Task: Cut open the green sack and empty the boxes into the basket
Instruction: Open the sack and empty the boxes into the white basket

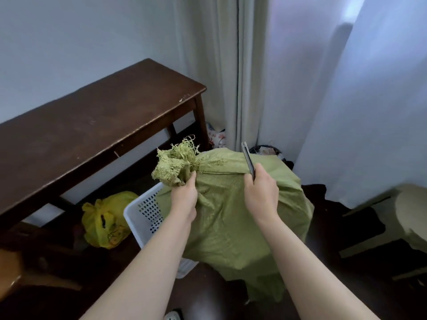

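— So, where is our green sack (231,215)?
— Resting on the white basket (136,218). Our left hand (183,195) grips its frayed neck (173,165); our right hand (261,192) is wrapped round a dark cutter (248,160), its tip pointing up, near the sack's top.

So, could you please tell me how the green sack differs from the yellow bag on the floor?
The green sack looks far bigger than the yellow bag. The sack looks woven and matte with a frayed neck; the bag is shiny plastic. The left hand grips the sack's neck while the right hand holds a dark blade at it; the bag lies untouched beside the white basket. Both are bunched shut on top.
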